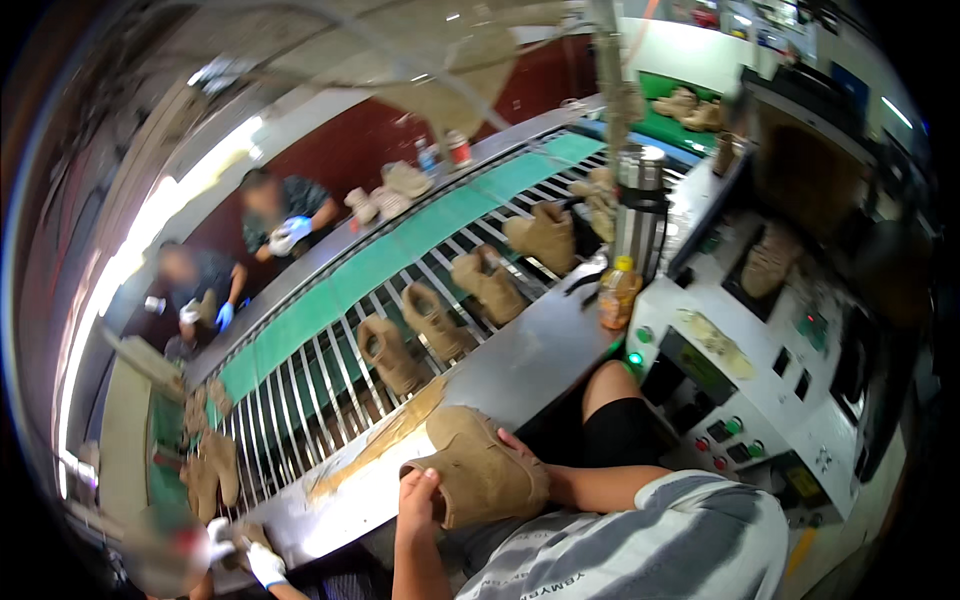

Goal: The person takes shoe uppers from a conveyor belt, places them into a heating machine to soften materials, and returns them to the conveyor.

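Note:
A tan boot upper [485, 475] is between my hands, close to my body and over the near edge of the metal ledge. My left hand [418, 492] grips its opening, thumb on the outside. Against its far right side rests my right hand [520, 447], closed round the boot; some of those fingers are hidden behind it. Several similar tan boot uppers stand on the metal slats beyond, the nearest one [390, 355] just past the ledge, then a second [436, 322] and a third [487, 284].
A metal ledge [350, 515] borders the slatted conveyor with its green belt [390, 250]. At right stand a steel flask [640, 205], a bottle of orange drink [620, 293] and a machine with buttons [745, 370]. Co-workers sit across the line; another's gloved hand [265, 563] works at lower left.

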Tool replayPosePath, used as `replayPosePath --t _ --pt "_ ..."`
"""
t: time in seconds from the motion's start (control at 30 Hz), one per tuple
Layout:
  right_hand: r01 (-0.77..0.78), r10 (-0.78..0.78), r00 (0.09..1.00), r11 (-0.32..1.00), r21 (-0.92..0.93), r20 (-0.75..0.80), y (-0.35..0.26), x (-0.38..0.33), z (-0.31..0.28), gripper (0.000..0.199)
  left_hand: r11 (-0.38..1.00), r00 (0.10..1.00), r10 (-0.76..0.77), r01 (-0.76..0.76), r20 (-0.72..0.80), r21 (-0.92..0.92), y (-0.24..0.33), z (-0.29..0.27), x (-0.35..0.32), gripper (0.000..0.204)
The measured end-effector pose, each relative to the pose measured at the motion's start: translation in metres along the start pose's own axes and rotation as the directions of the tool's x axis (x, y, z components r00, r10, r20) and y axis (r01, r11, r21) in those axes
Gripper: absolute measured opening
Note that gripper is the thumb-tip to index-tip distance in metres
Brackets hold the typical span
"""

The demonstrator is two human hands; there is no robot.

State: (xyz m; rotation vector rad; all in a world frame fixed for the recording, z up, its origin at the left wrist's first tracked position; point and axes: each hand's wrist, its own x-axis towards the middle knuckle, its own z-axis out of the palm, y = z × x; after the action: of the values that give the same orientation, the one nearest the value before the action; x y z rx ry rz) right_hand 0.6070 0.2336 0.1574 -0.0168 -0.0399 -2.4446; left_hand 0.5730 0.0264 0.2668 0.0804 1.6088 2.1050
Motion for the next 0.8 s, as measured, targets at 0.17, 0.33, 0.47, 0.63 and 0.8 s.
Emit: replayPosePath --t 0.17,0.33,0.47,0.63,0.8 --pt "0.424 -0.414 0.906 0.887 -0.182 0.093 -0.055 -0.114 0.015 0.071 0.989 0.929 0.043 -0.093 0.367 0.119 -0.037 0.080 0.045 0.024" --pt "0.641 -0.758 0.652 0.564 -0.521 -0.018 -0.075 -0.247 0.002 0.068 0.954 0.788 0.004 -0.187 0.616 0.233 -0.062 0.189 0.051 0.049" --pt "0.766 -0.971 0.239 0.193 -0.613 -0.008 -0.010 -0.336 0.118 0.072 0.710 0.479 0.052 -0.635 0.876 0.305 -0.071 0.254 0.041 0.040" --pt "0.468 -0.950 -0.309 -0.103 -0.877 -0.053 0.040 -0.479 0.143 0.092 0.563 0.486 -0.111 -0.689 0.867 0.458 -0.148 0.253 0.089 0.023" --pt "-0.263 -0.695 -0.627 -0.235 -0.936 0.351 0.041 -0.600 0.205 0.110 0.650 0.869 0.074 -0.414 0.490 0.637 -0.215 0.186 0.202 0.017"
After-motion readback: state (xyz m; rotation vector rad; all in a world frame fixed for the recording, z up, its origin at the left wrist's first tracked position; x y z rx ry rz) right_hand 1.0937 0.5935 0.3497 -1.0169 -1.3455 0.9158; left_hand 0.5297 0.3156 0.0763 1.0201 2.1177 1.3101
